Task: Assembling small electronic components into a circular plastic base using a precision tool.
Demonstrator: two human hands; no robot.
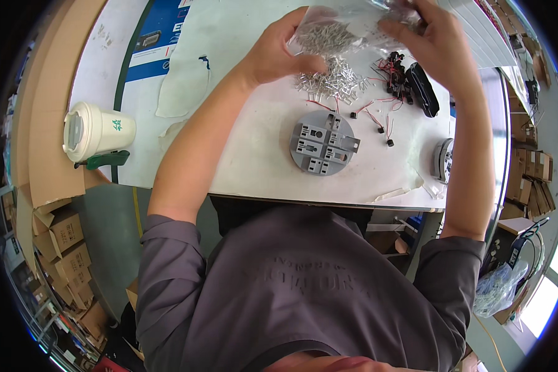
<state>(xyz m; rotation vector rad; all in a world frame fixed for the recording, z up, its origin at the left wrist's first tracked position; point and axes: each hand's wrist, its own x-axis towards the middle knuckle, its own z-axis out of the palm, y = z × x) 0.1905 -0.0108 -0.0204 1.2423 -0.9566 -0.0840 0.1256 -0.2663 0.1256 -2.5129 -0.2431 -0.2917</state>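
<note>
Both hands hold a clear plastic bag (338,28) of small metal parts above the white table (254,155) — left hand (285,53) closed on its lower corner, right hand (425,40) pinching the top edge, seemingly tilting it. A loose pile of metal parts (332,84) lies just below, near a grey round fixture (323,142) and red-wired black components (394,74).

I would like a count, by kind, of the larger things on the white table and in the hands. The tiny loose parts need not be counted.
Clear plastic bag of small metal parts, held by left hand and right hand: 1
Grey round fixture: 1
White lidded cup: 1
Black oblong object: 1
Total: 4
</note>
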